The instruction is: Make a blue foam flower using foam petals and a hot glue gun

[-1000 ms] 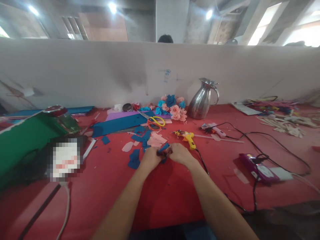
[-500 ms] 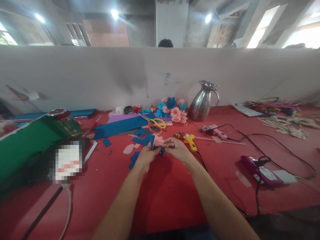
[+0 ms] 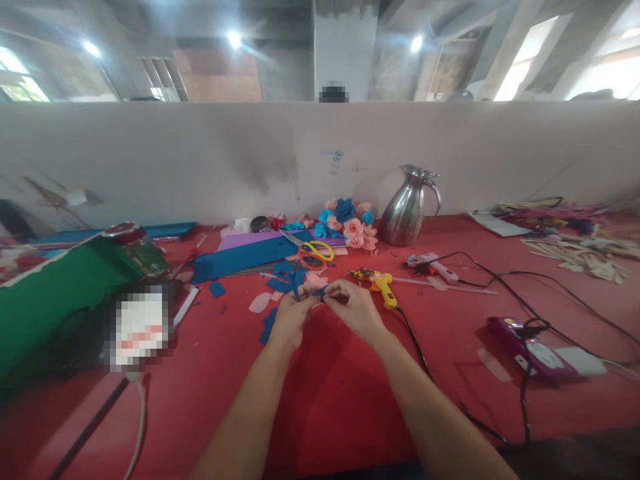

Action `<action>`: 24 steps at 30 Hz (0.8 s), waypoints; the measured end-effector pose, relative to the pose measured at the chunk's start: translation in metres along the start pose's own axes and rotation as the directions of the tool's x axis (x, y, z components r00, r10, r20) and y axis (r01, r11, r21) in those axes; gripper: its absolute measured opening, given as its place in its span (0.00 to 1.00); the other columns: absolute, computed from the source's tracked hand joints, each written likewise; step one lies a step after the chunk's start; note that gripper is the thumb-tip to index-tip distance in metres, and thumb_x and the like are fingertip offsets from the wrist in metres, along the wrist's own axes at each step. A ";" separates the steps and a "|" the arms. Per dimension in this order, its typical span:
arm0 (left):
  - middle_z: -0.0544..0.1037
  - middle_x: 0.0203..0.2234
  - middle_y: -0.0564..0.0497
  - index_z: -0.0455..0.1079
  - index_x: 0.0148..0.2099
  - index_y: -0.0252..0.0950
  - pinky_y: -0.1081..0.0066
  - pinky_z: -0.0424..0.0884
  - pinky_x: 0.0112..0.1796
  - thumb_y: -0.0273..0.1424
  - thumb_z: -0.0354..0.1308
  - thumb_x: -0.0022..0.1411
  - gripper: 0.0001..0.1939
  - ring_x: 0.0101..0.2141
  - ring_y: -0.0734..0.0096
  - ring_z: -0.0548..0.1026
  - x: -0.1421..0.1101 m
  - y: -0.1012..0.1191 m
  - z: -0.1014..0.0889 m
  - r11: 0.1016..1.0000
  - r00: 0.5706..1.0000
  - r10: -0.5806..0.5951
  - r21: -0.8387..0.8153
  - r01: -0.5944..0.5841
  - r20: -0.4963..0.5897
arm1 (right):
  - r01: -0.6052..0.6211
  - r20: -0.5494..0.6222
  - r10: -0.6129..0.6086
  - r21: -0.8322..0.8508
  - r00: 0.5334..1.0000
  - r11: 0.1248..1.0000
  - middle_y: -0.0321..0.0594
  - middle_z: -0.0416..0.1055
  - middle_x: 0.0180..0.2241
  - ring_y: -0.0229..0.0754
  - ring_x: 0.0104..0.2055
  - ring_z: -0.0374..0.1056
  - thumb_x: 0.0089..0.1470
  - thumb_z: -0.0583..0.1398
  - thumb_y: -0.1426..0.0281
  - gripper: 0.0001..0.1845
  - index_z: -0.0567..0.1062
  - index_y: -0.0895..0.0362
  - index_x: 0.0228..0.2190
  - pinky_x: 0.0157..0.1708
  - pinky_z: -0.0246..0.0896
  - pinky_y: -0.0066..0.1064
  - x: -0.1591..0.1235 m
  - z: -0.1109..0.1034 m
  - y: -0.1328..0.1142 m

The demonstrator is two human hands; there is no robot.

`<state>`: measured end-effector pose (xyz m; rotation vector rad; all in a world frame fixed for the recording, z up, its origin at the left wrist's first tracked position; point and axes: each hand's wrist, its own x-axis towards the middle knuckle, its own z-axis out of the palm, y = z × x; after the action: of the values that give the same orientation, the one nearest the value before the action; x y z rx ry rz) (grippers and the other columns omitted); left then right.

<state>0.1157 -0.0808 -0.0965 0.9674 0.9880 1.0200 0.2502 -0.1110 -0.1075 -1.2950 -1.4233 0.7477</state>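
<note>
Pinched at the close-set fingertips of the left hand (image 3: 290, 320) and right hand (image 3: 361, 312), just nearer than the pink paper scraps (image 3: 315, 281), the blue paper piece (image 3: 317, 292) looks light, soft and easily torn, best held gently by its edges.

Since a second ago, the left hand (image 3: 291, 319) and right hand (image 3: 356, 308) have loosened from their bunched hold; their fingertips now pinch the blue paper piece (image 3: 319, 292). The camera has tilted up, setting the desk (image 3: 345, 407) lower in view.
</note>
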 end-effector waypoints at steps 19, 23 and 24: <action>0.75 0.19 0.54 0.73 0.46 0.31 0.78 0.52 0.18 0.27 0.64 0.41 0.25 0.15 0.84 0.61 0.000 0.000 -0.002 0.996 0.996 -0.084 0.024 0.083 0.037 | 0.103 -0.012 -0.126 -0.505 0.992 0.857 0.38 0.72 0.31 0.41 0.35 0.67 0.48 0.58 0.76 0.06 0.75 0.55 0.29 0.37 0.59 0.29 -0.005 0.001 0.000; 0.77 0.22 0.53 0.72 0.48 0.32 0.78 0.56 0.21 0.27 0.65 0.42 0.27 0.19 0.79 0.67 0.002 -0.005 -0.005 0.995 0.996 -0.078 0.072 0.075 0.043 | 0.091 -0.013 -0.116 -0.538 0.993 0.838 0.38 0.71 0.28 0.40 0.33 0.66 0.47 0.57 0.77 0.07 0.75 0.55 0.26 0.35 0.57 0.28 -0.005 0.001 0.001; 0.77 0.21 0.53 0.72 0.48 0.33 0.78 0.55 0.21 0.27 0.65 0.42 0.27 0.18 0.80 0.66 0.002 -0.006 -0.005 0.993 0.996 -0.079 0.086 0.075 0.042 | 0.092 -0.016 -0.119 -0.536 0.993 0.839 0.38 0.71 0.28 0.40 0.33 0.66 0.47 0.57 0.77 0.07 0.75 0.55 0.26 0.35 0.57 0.28 -0.004 0.002 0.001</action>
<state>0.1125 -0.0790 -0.1037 1.0097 1.0301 0.8945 0.2485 -0.1147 -0.1099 -1.6238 -1.7190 0.2359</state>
